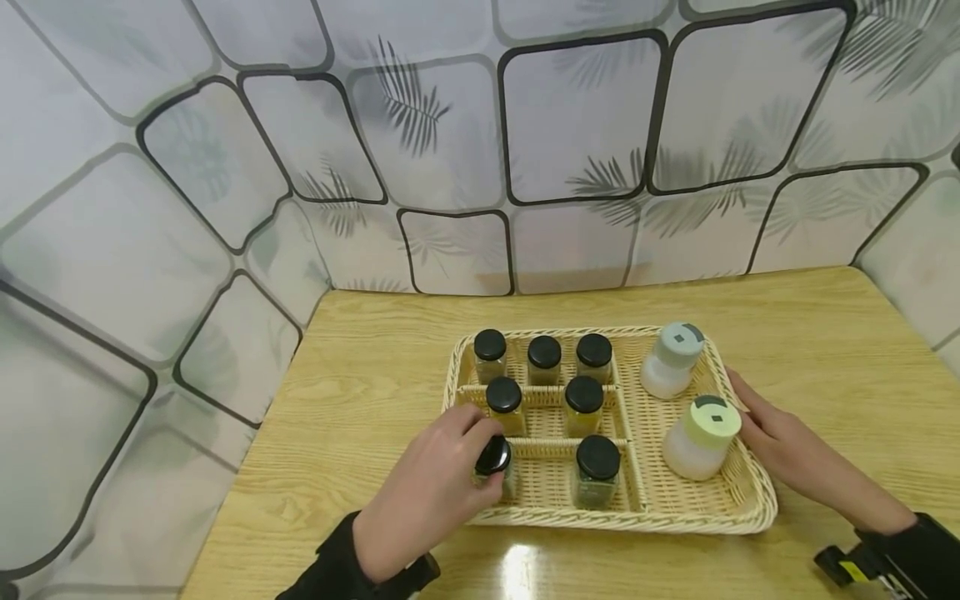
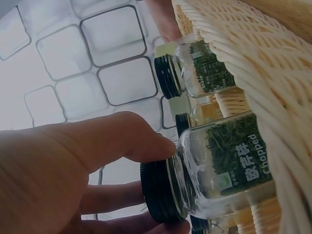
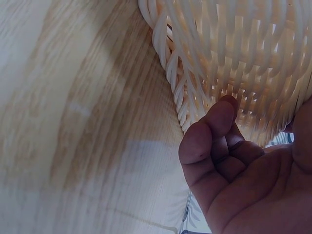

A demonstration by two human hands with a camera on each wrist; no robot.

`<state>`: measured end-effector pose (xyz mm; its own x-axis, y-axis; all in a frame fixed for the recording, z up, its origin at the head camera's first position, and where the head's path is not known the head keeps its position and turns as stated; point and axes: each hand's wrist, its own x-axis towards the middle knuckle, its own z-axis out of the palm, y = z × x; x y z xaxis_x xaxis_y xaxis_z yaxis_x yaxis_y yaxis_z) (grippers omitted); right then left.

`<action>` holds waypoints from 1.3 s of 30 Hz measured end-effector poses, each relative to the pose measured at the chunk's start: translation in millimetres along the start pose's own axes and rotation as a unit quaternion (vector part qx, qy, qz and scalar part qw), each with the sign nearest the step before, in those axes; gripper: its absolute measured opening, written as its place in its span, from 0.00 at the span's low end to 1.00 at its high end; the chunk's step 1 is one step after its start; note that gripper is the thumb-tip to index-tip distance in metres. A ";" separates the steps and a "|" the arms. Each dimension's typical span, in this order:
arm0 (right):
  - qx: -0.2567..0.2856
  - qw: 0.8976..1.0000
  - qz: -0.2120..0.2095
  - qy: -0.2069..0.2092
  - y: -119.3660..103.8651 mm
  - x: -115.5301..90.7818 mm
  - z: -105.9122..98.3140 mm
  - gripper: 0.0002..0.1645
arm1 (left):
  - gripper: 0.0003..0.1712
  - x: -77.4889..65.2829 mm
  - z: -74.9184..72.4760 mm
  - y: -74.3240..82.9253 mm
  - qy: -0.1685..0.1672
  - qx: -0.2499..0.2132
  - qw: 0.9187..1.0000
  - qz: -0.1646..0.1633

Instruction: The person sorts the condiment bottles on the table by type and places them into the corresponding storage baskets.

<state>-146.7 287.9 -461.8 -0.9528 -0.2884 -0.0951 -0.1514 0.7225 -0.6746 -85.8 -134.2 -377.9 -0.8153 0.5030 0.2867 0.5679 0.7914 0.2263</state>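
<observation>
My left hand point(image 1: 438, 471) pinches the black lid of a glass spice jar point(image 2: 229, 165) between thumb and fingers. The jar stands at the front-left of a wicker basket point(image 1: 555, 518), and green chopped herbs show through its glass behind a label. My right hand point(image 1: 787, 450) grips the basket's right side, its fingers point(image 3: 222, 117) bent against the outer weave in the right wrist view. At the front right of the divided part stands another herb jar point(image 1: 597, 473). Two black-lidded jars with yellowish contents, one a yellow spice jar point(image 1: 583, 407), occupy the middle row.
Three black-lidded jars, including a small jar point(image 1: 543, 360), line the back row. The right compartment holds a grey-lidded white container point(image 1: 672, 360) and a yellow-green-lidded container point(image 1: 702, 437). Under the basket is a wooden table point(image 1: 360, 392); a patterned curtain point(image 1: 450, 150) hangs behind it.
</observation>
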 end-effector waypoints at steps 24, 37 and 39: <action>-0.008 1.000 0.008 -0.005 -2.3 1.1 -2.4 0.38 | 0.23 3.3 11.7 -3.7 -0.027 0.006 1.000 -0.007; -0.007 1.000 0.006 -0.003 0.9 0.7 -0.6 0.38 | 0.24 3.5 14.0 -3.5 -0.016 0.007 1.000 -0.006; -0.007 1.000 0.006 -0.003 0.6 0.8 0.0 0.38 | 0.24 3.6 14.4 -3.5 -0.013 0.005 1.000 -0.007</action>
<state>-147.5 288.1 -462.3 -0.9531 -0.2829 -0.1075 -0.1435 0.7352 -0.6625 -92.4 -130.2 -391.1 -0.8253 0.5011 0.2603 0.5560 0.8015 0.2201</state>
